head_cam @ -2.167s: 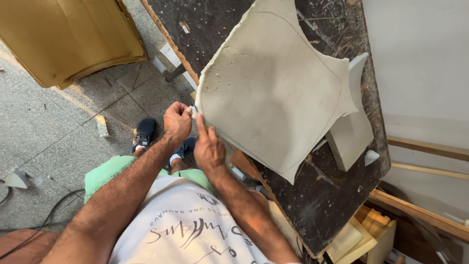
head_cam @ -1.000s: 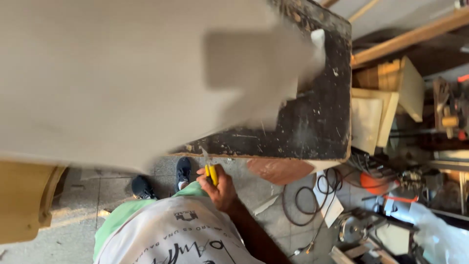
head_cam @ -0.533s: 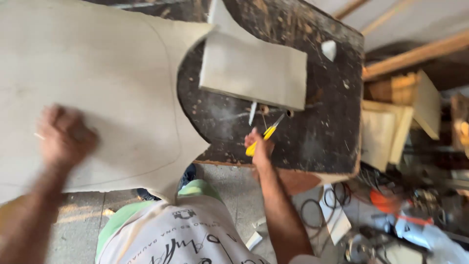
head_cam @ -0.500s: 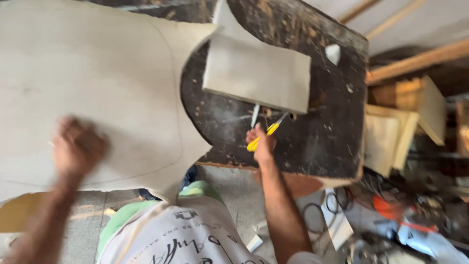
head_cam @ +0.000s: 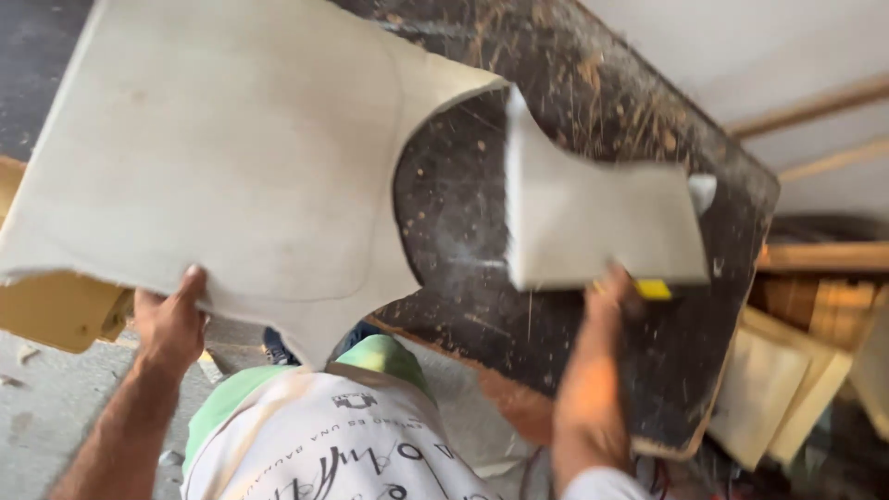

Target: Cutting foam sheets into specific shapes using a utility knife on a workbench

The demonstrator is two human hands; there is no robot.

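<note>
The left hand [head_cam: 169, 319] is gripping the near edge of the big pale foam sheet [head_cam: 231, 157], fingers curled under it, thumb on top. The right hand [head_cam: 611, 294] is closing around a yellow-handled tool [head_cam: 653, 289], fingertips tucked beneath the smaller foam offcut [head_cam: 593, 222]; its blade is hidden there. Both pieces are lying on the dark scarred workbench [head_cam: 556, 111], the sheet overhanging the bench's left and near edges. Bare bench is showing between them. Right of the bench, stacked foam blocks [head_cam: 782, 389] are crowding the floor, blurred.
</note>
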